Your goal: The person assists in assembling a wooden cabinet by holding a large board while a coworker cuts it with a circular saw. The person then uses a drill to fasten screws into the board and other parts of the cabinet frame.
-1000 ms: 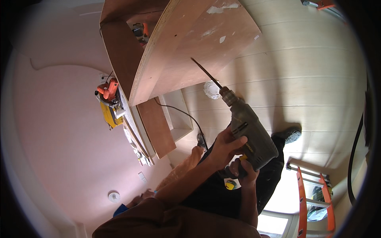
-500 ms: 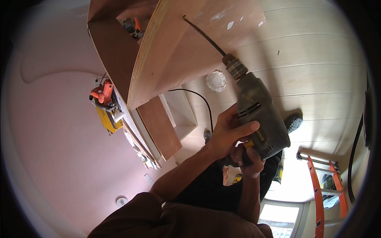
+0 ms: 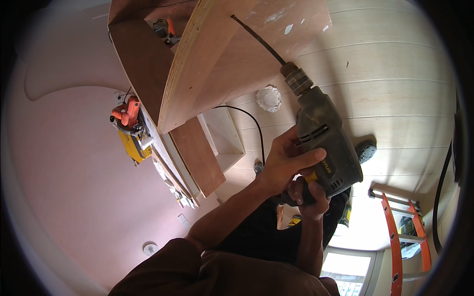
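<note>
A dusty dark power drill (image 3: 328,143) is in both my hands, angled toward the upper left. My left hand (image 3: 289,160) is wrapped around the side of its body, thumb lying across the casing. Lower down, my right hand (image 3: 315,198) grips the handle by the yellow trigger. From the chuck (image 3: 297,80) a long thin drill bit (image 3: 259,40) reaches over the face of a curved-edge plywood panel (image 3: 224,74). I cannot tell whether its tip touches the wood. A black cord (image 3: 254,121) curves across the floor behind my left hand.
An orange circular saw (image 3: 129,114) rests by a yellow box (image 3: 133,148) at the left. Inside the wooden cabinet (image 3: 143,59) lies another orange-and-black tool (image 3: 168,30). A crumpled white round thing (image 3: 269,98) sits on the floor. An orange stepladder (image 3: 395,241) stands lower right.
The drill has shifted slightly to the right, and its bit tip has moved a little up and right along the panel. Both hands keep their grip.
</note>
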{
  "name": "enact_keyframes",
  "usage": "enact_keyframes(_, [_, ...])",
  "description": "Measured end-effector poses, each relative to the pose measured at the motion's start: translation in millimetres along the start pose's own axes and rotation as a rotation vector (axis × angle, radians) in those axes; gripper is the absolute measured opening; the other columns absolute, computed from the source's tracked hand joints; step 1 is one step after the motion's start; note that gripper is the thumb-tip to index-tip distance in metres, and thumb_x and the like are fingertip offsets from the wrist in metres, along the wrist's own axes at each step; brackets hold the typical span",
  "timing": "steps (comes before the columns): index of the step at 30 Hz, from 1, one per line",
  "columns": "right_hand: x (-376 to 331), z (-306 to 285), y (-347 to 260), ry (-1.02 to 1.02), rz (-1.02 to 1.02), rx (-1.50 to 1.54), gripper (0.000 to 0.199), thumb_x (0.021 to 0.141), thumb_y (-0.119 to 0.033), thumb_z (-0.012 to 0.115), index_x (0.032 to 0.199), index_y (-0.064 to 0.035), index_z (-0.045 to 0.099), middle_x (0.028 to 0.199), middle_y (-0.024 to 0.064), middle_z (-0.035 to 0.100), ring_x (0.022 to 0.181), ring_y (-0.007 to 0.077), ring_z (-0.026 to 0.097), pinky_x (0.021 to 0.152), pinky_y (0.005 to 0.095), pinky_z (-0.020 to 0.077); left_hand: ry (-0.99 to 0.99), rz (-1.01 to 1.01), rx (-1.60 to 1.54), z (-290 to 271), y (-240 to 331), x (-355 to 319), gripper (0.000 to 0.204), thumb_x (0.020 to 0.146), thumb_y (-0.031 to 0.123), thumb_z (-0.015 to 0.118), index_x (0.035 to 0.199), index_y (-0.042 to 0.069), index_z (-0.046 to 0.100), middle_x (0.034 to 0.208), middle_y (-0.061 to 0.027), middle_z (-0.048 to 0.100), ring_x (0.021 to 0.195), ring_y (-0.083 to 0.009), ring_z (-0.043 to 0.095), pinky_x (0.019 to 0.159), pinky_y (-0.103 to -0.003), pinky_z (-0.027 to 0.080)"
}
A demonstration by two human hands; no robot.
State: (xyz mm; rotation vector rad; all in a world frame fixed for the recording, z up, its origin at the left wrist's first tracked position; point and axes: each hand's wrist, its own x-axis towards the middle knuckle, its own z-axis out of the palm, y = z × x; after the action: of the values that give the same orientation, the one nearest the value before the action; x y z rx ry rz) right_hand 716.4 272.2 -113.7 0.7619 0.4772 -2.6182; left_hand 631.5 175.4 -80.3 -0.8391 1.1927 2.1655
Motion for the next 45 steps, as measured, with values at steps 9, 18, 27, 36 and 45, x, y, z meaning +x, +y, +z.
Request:
enact_keyframes(9, [1,17,-11,0.017,-0.005,0.005,0.037,0.081,-0.019,0.045,0.107,0.0072,0.045,0.068,0.0110,0.051,0.037,0.0116,0.038,0.041,0.0267,0.0350,0.035,-0.013,0.010,5,2,-2,0.044,0.083,0.011,0.069,0.120,-0.002,0.049,0.102,-0.0073,0.060,0.089,-0.0117,0.061,0.070,-0.023,0.053])
enact_keyframes(18, [-7,24,-6,-0.033,-0.027,0.005,0.036,0.082,-0.018,0.045,0.106,0.0092,0.045,0.081,0.0163,0.054,0.037,0.0098,0.036,0.041,0.0265,0.0348,0.007,-0.022,-0.029,0,7,-14,0.042,0.084,0.013,0.069,0.119,-0.002,0.050,0.100,-0.0072,0.061,0.091,-0.0121,0.060,0.074,-0.024,0.051])
enact_keyframes(27, [9,7,-18,-0.087,-0.016,0.097,0.031,0.084,-0.015,0.054,0.102,0.0105,0.050,0.093,0.0242,0.056,0.041,0.0107,0.044,0.043,0.0262,0.0379,0.700,1.106,1.581,-63,184,-2,0.040,0.079,0.022,0.069,0.109,-0.001,0.056,0.086,-0.0122,0.065,0.088,-0.0246,0.064,0.083,-0.036,0.048])
enact_keyframes(36, [8,12,-15,-0.039,-0.049,0.007,0.023,0.088,-0.017,0.053,0.092,0.0055,0.047,0.101,0.0235,0.056,0.038,0.0063,0.037,0.042,0.0244,0.0362,0.557,0.661,1.747,-102,198,41,0.057,0.073,0.046,0.072,0.101,0.000,0.057,0.090,-0.0200,0.067,0.084,-0.0326,0.067,0.075,-0.039,0.051])
enact_keyframes(45, [17,0,-15,-0.102,-0.021,0.063,0.027,0.080,-0.012,0.057,0.099,0.0070,0.054,0.089,0.0255,0.060,0.037,0.0070,0.040,0.040,0.0236,0.0380,0.564,0.720,1.757,-107,199,44,0.051,0.075,0.044,0.071,0.098,0.000,0.058,0.086,-0.0200,0.067,0.081,-0.0328,0.067,0.073,-0.039,0.051])
